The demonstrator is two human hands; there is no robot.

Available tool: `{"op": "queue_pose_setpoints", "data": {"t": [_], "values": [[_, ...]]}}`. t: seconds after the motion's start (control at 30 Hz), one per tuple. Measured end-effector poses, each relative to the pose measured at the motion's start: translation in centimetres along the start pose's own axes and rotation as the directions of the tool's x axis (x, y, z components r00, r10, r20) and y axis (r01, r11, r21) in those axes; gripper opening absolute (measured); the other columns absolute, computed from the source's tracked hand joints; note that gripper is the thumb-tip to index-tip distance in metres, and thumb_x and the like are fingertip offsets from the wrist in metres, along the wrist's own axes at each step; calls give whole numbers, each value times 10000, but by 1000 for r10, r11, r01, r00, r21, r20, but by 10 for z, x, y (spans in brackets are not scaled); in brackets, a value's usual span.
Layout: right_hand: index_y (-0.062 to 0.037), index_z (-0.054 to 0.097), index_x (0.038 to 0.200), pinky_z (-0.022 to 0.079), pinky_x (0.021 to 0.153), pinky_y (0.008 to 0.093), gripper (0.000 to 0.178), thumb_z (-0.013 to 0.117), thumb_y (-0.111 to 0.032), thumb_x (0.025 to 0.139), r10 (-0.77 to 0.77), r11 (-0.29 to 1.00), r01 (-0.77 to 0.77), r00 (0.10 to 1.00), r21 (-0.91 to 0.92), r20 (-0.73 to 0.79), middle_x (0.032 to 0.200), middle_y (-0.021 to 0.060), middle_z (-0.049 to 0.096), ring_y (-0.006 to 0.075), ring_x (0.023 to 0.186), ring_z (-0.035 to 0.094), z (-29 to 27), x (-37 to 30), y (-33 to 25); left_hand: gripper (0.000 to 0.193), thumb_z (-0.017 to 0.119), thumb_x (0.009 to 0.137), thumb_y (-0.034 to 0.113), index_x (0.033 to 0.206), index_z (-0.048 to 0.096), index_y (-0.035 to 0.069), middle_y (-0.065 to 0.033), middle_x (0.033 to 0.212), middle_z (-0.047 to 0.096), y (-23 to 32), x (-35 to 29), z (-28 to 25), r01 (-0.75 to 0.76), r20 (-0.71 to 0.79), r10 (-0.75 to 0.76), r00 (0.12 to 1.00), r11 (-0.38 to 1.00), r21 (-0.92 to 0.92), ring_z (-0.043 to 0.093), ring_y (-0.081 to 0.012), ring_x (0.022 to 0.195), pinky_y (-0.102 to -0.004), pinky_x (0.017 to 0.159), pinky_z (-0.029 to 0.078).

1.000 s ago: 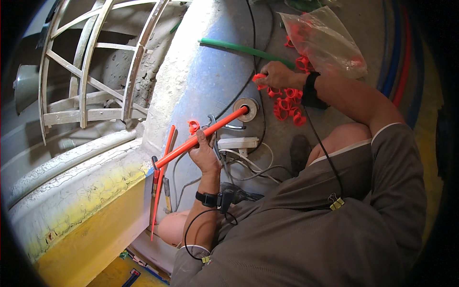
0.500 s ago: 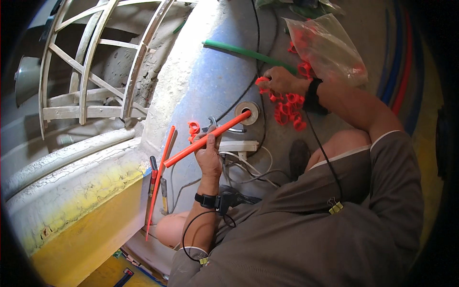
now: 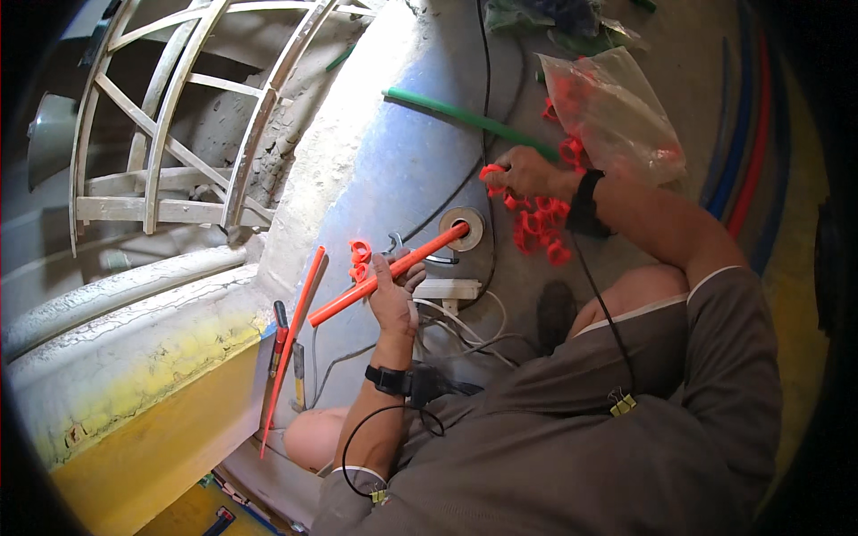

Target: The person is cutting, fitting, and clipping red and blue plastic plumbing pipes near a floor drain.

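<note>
My left hand [image 3: 391, 302] is closed around an orange-red plastic pipe [image 3: 342, 305], its thumb on top. The pipe slants up to the right, its far end over a round roll [image 3: 477, 238] on the floor. Beside that hand lie a few red ring-shaped clips [image 3: 359, 252] and a hand tool [image 3: 396, 240] partly hidden behind the pipe. Farther right, my right hand [image 3: 534, 171] pinches a red pipe clip [image 3: 491, 172] above a loose pile of similar clips [image 3: 542, 230]. A clear plastic bag [image 3: 630, 116] with more clips lies just beyond it.
A green pipe [image 3: 460, 113] lies across the far floor. Near my left knee are a thin orange strip [image 3: 291, 353] and a red-handled tool [image 3: 280, 327]. A white power strip [image 3: 450, 288] trails cables. A pale slatted frame [image 3: 152, 211] stands left; long pipes [image 3: 758, 134] lie right.
My left hand's fingers have loosened a little and the pipe's far end sits slightly lower. My right hand keeps its pinch on the clip. The whole view has shifted slightly.
</note>
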State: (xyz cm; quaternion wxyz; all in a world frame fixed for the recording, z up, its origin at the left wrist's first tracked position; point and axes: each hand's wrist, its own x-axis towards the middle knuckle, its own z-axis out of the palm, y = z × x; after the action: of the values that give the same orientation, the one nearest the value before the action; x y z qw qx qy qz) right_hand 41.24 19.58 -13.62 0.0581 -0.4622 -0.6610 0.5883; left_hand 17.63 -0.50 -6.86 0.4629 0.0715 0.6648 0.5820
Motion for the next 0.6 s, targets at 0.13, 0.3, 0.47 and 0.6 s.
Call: {"op": "queue_pose_setpoints", "data": {"t": [0.13, 0.3, 0.47, 0.6], "values": [[-23, 694, 819, 429, 468, 335, 334, 643, -353, 848, 39, 999, -40, 999, 28, 22, 558, 90, 584, 160, 457, 543, 0, -1, 1, 364, 545, 943, 333, 1097, 502, 6, -184, 1112, 593, -3, 3, -7, 75, 186, -40, 982, 980, -185, 651, -244, 853, -323, 736, 560], [-9, 689, 821, 444, 497, 339, 347, 660, -354, 837, -57, 995, 55, 998, -88, -12, 584, 98, 594, 168, 499, 563, 4, 2, 0, 251, 607, 912, 156, 1083, 507, 3, -153, 1075, 610, -6, 4, -7, -28, 152, 43, 987, 995, -99, 662, -255, 860, -316, 726, 572], [-4, 691, 829, 455, 518, 339, 344, 686, -348, 816, -45, 997, 44, 999, -69, -18, 597, 103, 601, 156, 523, 569, 3, -1, -7, 242, 623, 905, 184, 1042, 507, 21, -132, 954, 642, -4, 0, -2, 7, 40, -6, 999, 1000, -11, 675, -244, 784, -309, 676, 575], [-8, 698, 830, 457, 518, 334, 350, 694, -357, 806, 65, 998, -65, 998, 10, 13, 609, 100, 610, 149, 522, 569, -1, -7, -11, 286, 631, 900, 287, 994, 508, 46, -120, 820, 649, -7, 0, -6, 5, 2, -5, 1000, 998, 64, 673, -232, 716, -304, 632, 567]]}}
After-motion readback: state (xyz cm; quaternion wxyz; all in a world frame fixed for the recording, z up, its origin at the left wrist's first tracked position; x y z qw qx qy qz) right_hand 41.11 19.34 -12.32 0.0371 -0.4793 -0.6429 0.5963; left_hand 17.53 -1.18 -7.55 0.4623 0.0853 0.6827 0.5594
